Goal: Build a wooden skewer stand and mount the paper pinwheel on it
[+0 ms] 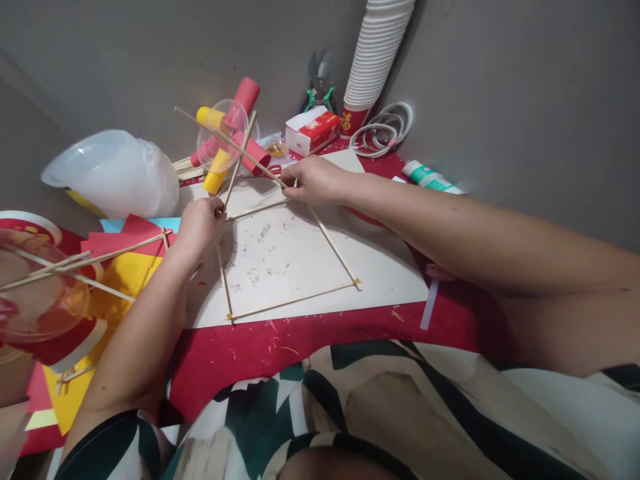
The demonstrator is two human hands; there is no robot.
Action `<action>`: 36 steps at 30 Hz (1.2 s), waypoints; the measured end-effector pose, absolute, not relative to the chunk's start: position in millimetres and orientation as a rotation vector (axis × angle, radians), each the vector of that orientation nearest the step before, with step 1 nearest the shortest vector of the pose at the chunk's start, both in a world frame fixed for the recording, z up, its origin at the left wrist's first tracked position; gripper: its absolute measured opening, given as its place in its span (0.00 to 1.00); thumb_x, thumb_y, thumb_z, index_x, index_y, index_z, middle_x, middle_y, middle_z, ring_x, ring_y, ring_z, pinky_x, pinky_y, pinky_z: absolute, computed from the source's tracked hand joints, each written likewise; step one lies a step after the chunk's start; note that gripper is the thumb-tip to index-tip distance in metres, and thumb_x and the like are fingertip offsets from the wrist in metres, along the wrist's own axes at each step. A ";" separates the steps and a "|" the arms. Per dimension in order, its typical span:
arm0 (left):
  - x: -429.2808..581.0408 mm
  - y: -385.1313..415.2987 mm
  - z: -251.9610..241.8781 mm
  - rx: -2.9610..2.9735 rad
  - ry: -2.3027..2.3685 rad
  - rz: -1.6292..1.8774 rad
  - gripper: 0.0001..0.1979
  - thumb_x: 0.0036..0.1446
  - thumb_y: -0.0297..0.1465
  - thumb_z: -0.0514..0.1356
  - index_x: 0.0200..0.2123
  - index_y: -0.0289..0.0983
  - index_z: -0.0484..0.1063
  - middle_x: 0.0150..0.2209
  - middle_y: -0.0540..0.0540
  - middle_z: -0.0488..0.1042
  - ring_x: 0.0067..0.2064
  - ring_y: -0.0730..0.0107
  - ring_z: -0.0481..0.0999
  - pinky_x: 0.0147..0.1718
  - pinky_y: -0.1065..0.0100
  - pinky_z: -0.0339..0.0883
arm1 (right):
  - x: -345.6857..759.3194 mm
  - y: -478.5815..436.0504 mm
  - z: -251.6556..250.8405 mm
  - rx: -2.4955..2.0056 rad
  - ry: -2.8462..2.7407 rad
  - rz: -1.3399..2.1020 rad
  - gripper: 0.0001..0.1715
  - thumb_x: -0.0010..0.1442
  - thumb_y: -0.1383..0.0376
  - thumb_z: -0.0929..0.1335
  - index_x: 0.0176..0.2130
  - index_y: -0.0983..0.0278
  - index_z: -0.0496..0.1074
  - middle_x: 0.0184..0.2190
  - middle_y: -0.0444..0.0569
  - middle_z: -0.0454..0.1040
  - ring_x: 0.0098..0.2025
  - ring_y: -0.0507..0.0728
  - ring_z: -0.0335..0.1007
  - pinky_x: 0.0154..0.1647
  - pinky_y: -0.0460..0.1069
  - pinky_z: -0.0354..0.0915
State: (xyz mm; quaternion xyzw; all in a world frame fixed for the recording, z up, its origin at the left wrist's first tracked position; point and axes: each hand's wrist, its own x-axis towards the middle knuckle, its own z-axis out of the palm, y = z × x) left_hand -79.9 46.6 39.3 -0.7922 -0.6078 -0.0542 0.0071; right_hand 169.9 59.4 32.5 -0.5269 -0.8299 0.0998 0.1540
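A square frame of thin wooden sticks (295,300) lies on a white board (390,267). My left hand (200,223) is closed in a pinch on the frame's left far corner, where a loose stick (239,163) rises toward the back. My right hand (313,180) is closed on the frame's far right corner, pinching the stick ends there. Just behind my hands stands a model of red and yellow paper rolls with a clear plastic cup (225,137) and a long stick running through it.
A red cloth (240,357) covers the table. Coloured paper sheets (125,267) and a plastic bowl with sticks (35,293) lie left. A clear lidded container (115,170), a paper cup stack (377,53), pliers (320,87), a small box (313,130), coiled wire (383,130) and a glue tube (430,179) stand behind.
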 end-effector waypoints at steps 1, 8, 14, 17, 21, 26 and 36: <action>-79.0 46.9 39.9 -2.468 -1.900 -0.149 0.17 0.58 0.27 0.54 0.43 0.33 0.81 0.42 0.36 0.83 0.43 0.55 0.80 0.38 0.65 0.64 | 172.3 58.5 32.2 -1.547 -2.404 0.267 0.06 0.59 0.71 0.67 0.34 0.66 0.76 0.30 0.49 0.75 0.31 0.54 0.64 0.35 0.51 0.57; -72.0 39.6 43.7 -2.345 -1.936 0.021 0.16 0.58 0.28 0.53 0.44 0.36 0.80 0.44 0.35 0.82 0.45 0.47 0.80 0.39 0.60 0.66 | 183.3 52.6 27.7 -1.670 -2.546 0.102 0.13 0.61 0.65 0.66 0.41 0.62 0.80 0.39 0.55 0.79 0.41 0.63 0.72 0.35 0.54 0.56; -78.1 34.9 34.9 -2.344 -1.926 0.061 0.17 0.53 0.24 0.53 0.41 0.36 0.80 0.43 0.34 0.82 0.44 0.48 0.79 0.37 0.59 0.66 | 180.0 48.2 19.5 -1.674 -2.474 0.067 0.10 0.60 0.65 0.67 0.37 0.61 0.80 0.31 0.52 0.78 0.36 0.61 0.71 0.33 0.53 0.56; -81.5 33.7 28.9 -2.370 -1.897 -0.015 0.17 0.54 0.25 0.52 0.41 0.37 0.79 0.42 0.36 0.82 0.42 0.52 0.79 0.36 0.61 0.65 | 182.3 44.2 17.0 -1.606 -2.449 0.080 0.09 0.58 0.66 0.68 0.34 0.61 0.79 0.28 0.51 0.77 0.33 0.59 0.70 0.33 0.52 0.57; -80.4 25.4 25.7 -2.406 -1.876 -0.088 0.16 0.56 0.27 0.52 0.39 0.38 0.79 0.41 0.38 0.81 0.40 0.56 0.78 0.36 0.63 0.64 | 189.1 33.7 16.4 -1.584 -2.439 0.102 0.08 0.58 0.68 0.68 0.33 0.61 0.79 0.26 0.51 0.75 0.32 0.59 0.69 0.33 0.53 0.57; -76.0 13.9 24.9 -2.442 -1.892 -0.129 0.14 0.58 0.28 0.53 0.40 0.37 0.78 0.41 0.37 0.80 0.40 0.55 0.77 0.36 0.62 0.62 | 195.1 19.0 21.1 -1.657 -2.453 0.165 0.08 0.60 0.67 0.68 0.35 0.63 0.79 0.29 0.53 0.77 0.34 0.61 0.70 0.34 0.52 0.55; -80.5 7.5 27.5 -2.438 -1.829 -0.053 0.13 0.62 0.38 0.54 0.37 0.39 0.76 0.43 0.36 0.78 0.40 0.52 0.78 0.33 0.61 0.60 | 198.2 6.5 25.1 -1.679 -2.531 0.115 0.17 0.65 0.65 0.63 0.42 0.65 0.80 0.46 0.58 0.79 0.41 0.61 0.71 0.37 0.52 0.57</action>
